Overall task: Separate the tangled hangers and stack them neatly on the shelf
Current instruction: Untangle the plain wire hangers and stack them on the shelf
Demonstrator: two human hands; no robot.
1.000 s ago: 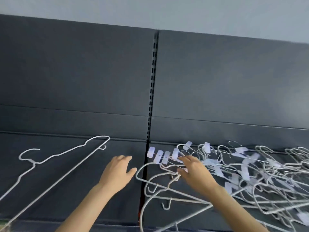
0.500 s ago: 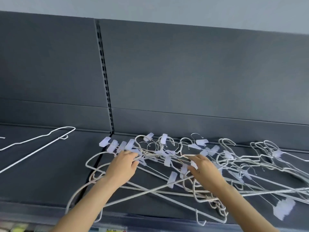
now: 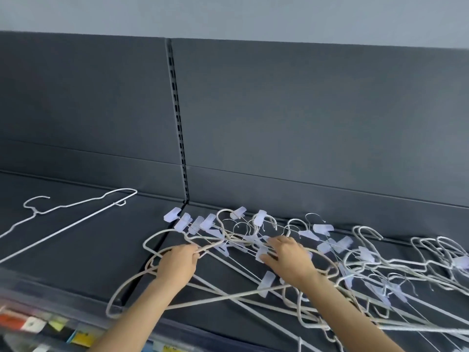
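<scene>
Tangle of thin white wire hangers with pale plastic clips (image 3: 266,284) lies on the dark grey shelf (image 3: 76,262), beneath and right of both hands. Left hand (image 3: 177,265) grips one wire loop. Right hand (image 3: 289,260) rests on the heap, its grasp indeterminable. Judged light, springy and snag-prone: take shoulder wires, not clips.

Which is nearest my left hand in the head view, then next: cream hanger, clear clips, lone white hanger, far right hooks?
1. cream hanger, gripped by the left hand.
2. clear clips, just behind.
3. lone white hanger, off left.
4. far right hooks, across the pile.
</scene>
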